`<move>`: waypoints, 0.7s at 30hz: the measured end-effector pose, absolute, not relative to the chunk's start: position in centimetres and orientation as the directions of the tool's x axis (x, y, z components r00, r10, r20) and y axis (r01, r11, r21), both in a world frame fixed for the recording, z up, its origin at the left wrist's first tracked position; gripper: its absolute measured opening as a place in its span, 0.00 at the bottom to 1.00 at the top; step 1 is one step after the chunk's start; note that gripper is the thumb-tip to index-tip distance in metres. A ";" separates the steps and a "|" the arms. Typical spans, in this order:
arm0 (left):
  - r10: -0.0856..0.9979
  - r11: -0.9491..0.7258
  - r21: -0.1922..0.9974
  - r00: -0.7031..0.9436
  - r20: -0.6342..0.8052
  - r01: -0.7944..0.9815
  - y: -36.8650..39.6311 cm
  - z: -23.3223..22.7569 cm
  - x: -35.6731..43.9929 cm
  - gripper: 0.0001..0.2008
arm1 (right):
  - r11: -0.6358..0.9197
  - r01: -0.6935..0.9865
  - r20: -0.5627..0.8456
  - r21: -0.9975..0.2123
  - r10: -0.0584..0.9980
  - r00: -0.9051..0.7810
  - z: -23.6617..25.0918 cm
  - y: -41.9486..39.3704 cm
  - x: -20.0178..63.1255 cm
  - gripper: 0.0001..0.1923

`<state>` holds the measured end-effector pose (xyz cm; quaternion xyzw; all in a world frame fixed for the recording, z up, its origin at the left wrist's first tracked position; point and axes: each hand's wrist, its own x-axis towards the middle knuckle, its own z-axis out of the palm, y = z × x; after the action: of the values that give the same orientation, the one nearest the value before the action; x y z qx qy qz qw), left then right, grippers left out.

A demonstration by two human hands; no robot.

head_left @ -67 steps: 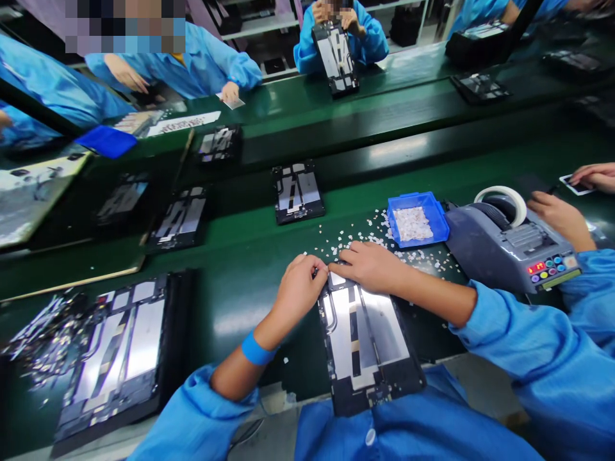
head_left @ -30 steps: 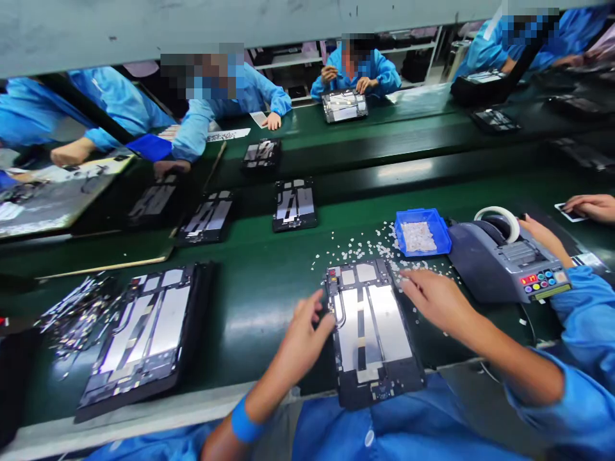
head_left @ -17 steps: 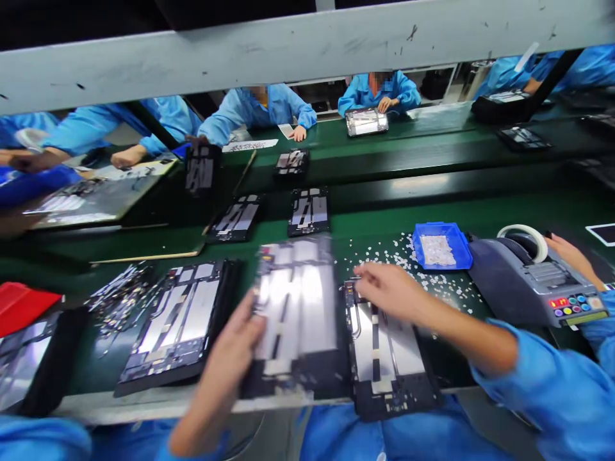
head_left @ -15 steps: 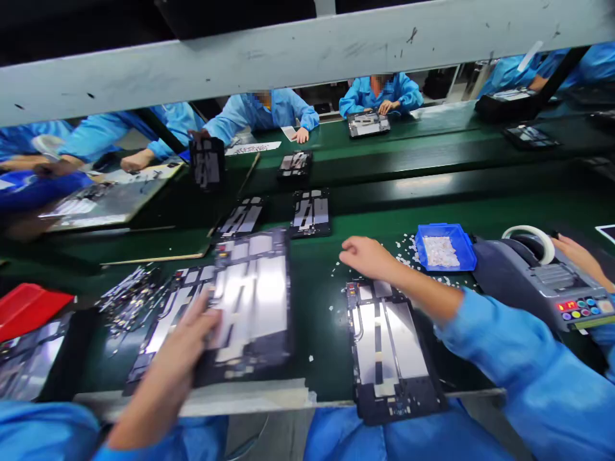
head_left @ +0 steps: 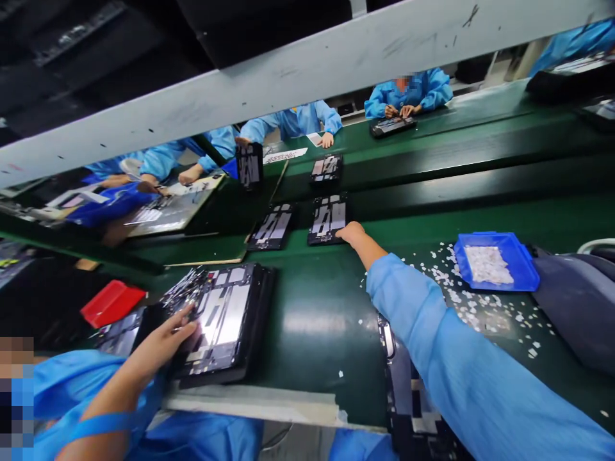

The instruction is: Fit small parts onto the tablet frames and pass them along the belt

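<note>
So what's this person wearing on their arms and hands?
Both arms are in loose, bright blue work-coat sleeves. The right sleeve reaches the wrist, ending in a gathered cuff just behind the bare right hand. The left sleeve is pushed up, and a blue wristband circles the forearm. The left hand is bare too: no gloves or rings visible.

blue sleeves [head_left: 446,358], blue wristband [head_left: 96,426].

Near panel [head_left: 406,390] mostly under sleeve [head_left: 456,365]
</note>
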<state>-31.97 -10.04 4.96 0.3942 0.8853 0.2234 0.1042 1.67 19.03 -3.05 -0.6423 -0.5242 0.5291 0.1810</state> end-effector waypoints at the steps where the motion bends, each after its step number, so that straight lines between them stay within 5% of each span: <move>1: 0.764 0.593 0.489 -0.640 -0.088 0.640 -10.1 5.1 -32.4 0.25 | -0.406 0.435 -0.506 -0.804 0.851 -0.141 -2.5 19.1 1.8 0.19; 3: 0.770 0.606 0.467 -0.621 -0.142 0.644 -10.4 5.6 -32.6 0.24 | -0.454 0.324 -0.527 -0.830 0.828 -0.192 -0.9 19.0 2.5 0.16; 6: 0.765 0.570 0.387 -0.640 0.070 0.725 -10.9 6.3 -30.0 0.24 | -0.478 0.153 -0.502 -0.865 0.834 -0.230 1.8 17.4 5.3 0.05; 8: 0.811 0.443 0.486 -0.568 0.140 0.753 -11.5 5.7 -26.0 0.26 | -0.470 0.071 -0.472 -0.880 0.848 -0.242 3.2 14.6 8.9 0.06; 11: 0.929 0.215 0.744 -0.368 0.045 0.633 -12.5 3.3 -17.7 0.29 | -0.442 -0.014 -0.418 -0.897 0.858 -0.298 4.3 6.8 16.1 0.10; 14: 0.980 0.174 0.914 -0.155 -0.124 0.366 -13.1 -0.4 -9.6 0.36 | -0.452 -0.178 -0.336 -0.874 0.826 -0.452 3.6 -3.2 23.0 0.16; 17: 0.979 0.202 0.965 -0.017 -0.202 0.166 -13.3 -4.3 -4.0 0.43 | -0.544 -0.168 -0.417 -0.822 0.777 -0.472 1.4 -11.5 27.4 0.20; 21: 0.970 0.232 0.963 0.047 -0.240 0.139 -14.3 -7.9 -0.3 0.48 | -0.564 -0.029 -0.480 -0.825 0.727 -0.490 -2.6 -16.5 29.5 0.20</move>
<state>-0.30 -14.27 -7.90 0.4845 0.5717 0.3865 0.5375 29.47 -16.49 -2.65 -0.4404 -0.3962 0.7670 0.2466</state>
